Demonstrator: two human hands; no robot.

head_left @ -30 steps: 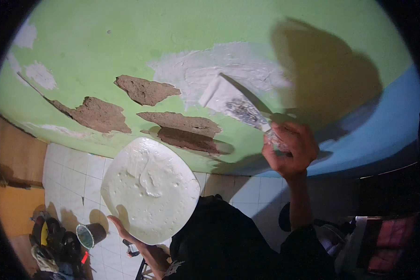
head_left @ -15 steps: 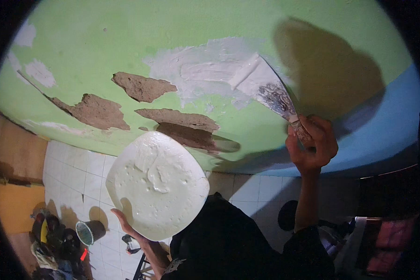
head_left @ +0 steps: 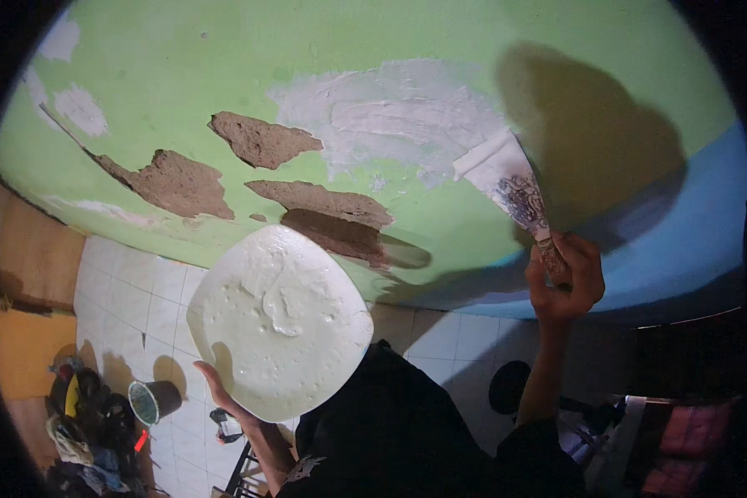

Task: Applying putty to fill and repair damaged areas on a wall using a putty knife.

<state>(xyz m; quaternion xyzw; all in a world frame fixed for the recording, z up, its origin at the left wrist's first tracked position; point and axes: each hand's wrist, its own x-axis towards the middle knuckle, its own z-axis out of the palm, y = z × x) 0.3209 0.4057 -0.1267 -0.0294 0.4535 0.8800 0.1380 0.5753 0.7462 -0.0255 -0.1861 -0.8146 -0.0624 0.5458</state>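
Observation:
My right hand point(head_left: 568, 278) grips the short handle of a putty knife point(head_left: 510, 183), its wide blade up against the green wall point(head_left: 440, 241). White filler coats the blade's front edge, and dark stains mark its lower part. Just left of the blade spreads a wet smear of white filler point(head_left: 382, 112). My left hand point(head_left: 224, 394) supports a square white plate point(head_left: 361, 324) from beneath, most of its fingers hidden under it. Pale filler paste point(head_left: 266, 332) covers the plate. Bare brown patches point(head_left: 261, 141) show on the wall above and beside the plate.
White tiles point(head_left: 112, 290) cover the floor below the wall. At lower left stand a bucket point(head_left: 153, 402) and a dark heap of cloth and other things point(head_left: 91, 432). Blue paint point(head_left: 672, 241) covers the wall at right. A black ladder-like frame point(head_left: 245, 473) shows below my left arm.
My right hand has moved the putty knife right and down, away from the middle of the filler smear. The plate stays almost where it was in my left hand.

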